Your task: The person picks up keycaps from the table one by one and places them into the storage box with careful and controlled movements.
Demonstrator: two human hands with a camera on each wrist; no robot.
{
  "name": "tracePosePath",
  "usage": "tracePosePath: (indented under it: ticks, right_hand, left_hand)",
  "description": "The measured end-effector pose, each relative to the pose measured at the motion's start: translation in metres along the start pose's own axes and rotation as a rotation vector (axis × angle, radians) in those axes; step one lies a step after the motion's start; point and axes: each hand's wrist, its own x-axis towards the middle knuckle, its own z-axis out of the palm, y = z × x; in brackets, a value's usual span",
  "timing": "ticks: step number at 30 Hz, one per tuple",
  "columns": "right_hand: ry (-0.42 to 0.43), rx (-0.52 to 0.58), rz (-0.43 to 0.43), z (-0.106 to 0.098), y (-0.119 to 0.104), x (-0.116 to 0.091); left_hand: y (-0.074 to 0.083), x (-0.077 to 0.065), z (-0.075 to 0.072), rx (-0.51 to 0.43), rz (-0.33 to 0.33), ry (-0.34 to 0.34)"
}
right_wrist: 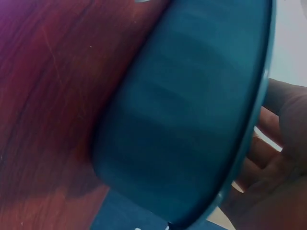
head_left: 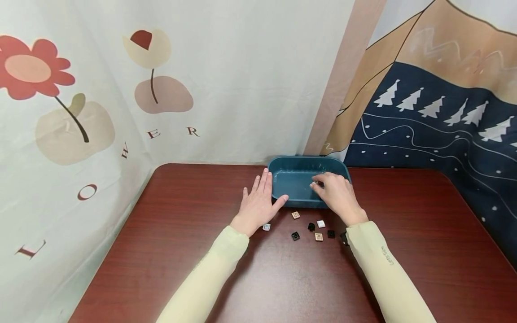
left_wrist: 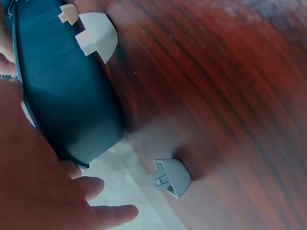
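Observation:
My left hand [head_left: 257, 207] lies with straight fingers along the left rim of a teal plastic bin [head_left: 292, 204], its thumb over the near corner. Above the bin's right side, my right hand [head_left: 338, 195] has thumb and fingers bent together, pinching a small keycap [head_left: 316, 183], mostly hidden by the fingers. Several loose keycaps lie before the bin: a tan keycap [head_left: 295, 215], a white keycap [head_left: 321, 224] and black ones. A light keycap [head_left: 266, 227] sits beside my left wrist; in the left wrist view a grey keycap [left_wrist: 176, 177] shows its stem.
The bin stands at the back of a reddish-brown wooden table [head_left: 194, 233], close against a printed curtain [head_left: 242, 80]. Another black keycap [head_left: 344, 238] lies partly behind my right sleeve. A second tan keycap [head_left: 318, 237] is nearer the front.

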Motion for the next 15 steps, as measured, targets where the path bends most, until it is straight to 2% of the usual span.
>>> tracePosePath:
  ticks: [6,15]
  right_hand:
    - [-0.068,-0.004,0.049,0.0046,0.0014,0.0044]
    - [-0.11,-0.002,0.078,0.0079,0.0049,0.0087]
  left_hand:
    - [0.0,0.001,0.0009,-0.016,-0.002,0.001]
    - [-0.0002,0.0002,0.0004,-0.011,-0.008,0.001]
